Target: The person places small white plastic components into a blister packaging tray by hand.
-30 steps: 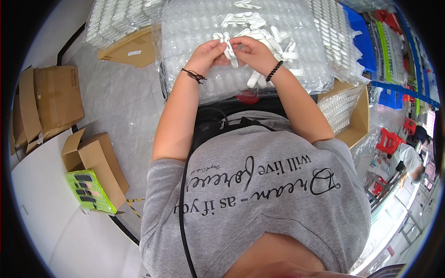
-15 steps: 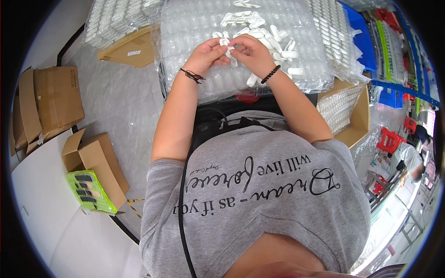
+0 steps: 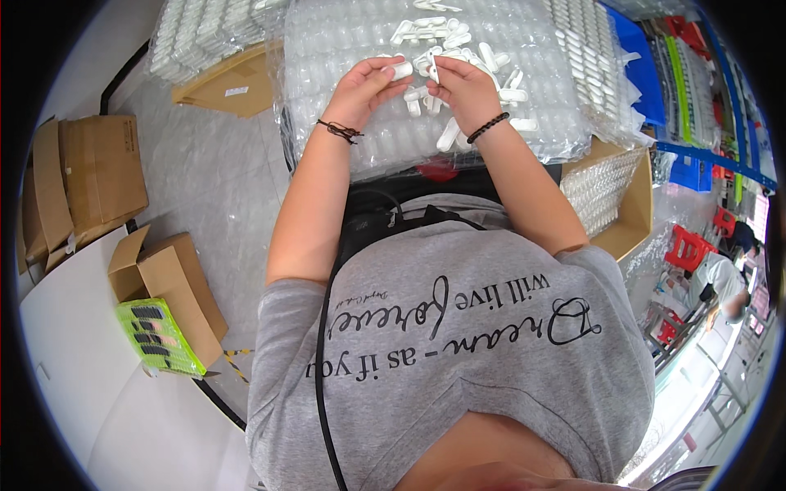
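My left hand (image 3: 363, 88) pinches a short white plastic piece (image 3: 402, 70) between thumb and fingers. A small gap to its right, my right hand (image 3: 468, 88) grips another small white plastic piece (image 3: 434, 70), partly covered by the fingertips. Both hands are above a stack of clear, film-wrapped trays (image 3: 327, 45). Loose oblong white plastic pieces (image 3: 449, 135) lie scattered on the film around my right hand and beyond it; several more form a loose pile (image 3: 434, 31) farther back. My fingers hide the inner faces of both held pieces.
Stacked trays of white pieces (image 3: 209, 37) stand at the far left, beside a cardboard flap (image 3: 233, 82). An open carton (image 3: 626, 221) with trays is at right, near blue bins (image 3: 692, 172). More cartons (image 3: 102, 172) are at left. A person (image 3: 725, 286) sits at far right.
My hands have moved apart, the right one shifting right. The white pieces that were together between them are now separate, one in each hand.
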A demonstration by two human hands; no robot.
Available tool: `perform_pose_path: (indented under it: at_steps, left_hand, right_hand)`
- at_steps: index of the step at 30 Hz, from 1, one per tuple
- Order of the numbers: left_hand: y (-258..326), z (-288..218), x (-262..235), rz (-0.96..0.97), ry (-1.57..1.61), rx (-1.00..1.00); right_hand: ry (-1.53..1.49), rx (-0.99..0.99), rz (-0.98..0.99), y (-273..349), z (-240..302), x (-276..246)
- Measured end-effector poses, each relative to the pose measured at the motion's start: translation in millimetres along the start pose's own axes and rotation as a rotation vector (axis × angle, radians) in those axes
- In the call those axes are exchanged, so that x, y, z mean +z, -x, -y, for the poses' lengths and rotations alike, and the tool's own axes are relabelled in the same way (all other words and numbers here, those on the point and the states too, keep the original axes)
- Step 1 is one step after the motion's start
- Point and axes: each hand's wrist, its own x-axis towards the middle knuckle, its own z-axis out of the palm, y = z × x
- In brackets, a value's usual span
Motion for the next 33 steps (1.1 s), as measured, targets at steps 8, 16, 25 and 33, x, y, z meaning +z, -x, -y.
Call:
perform_pose_path:
  at_steps: [8,16,25,33]
  left_hand:
    - [4,-1,3,-0.029,-0.108,-0.074]
    - [-1,2,-12,-0.057,0.05,-0.148]
    - [-1,8,-24,0.024,0.142,-0.076]
    - [0,5,-21,0.013,0.177,-0.061]
  right_hand:
    - [0.177,0.012,-0.013,6,-18,26]
    - [0.534,-0.426,0.149,-7,-32,26]
    - [0.791,-0.59,0.19,-2,-29,38]
    - [0.771,-0.639,0.189,0,-27,40]
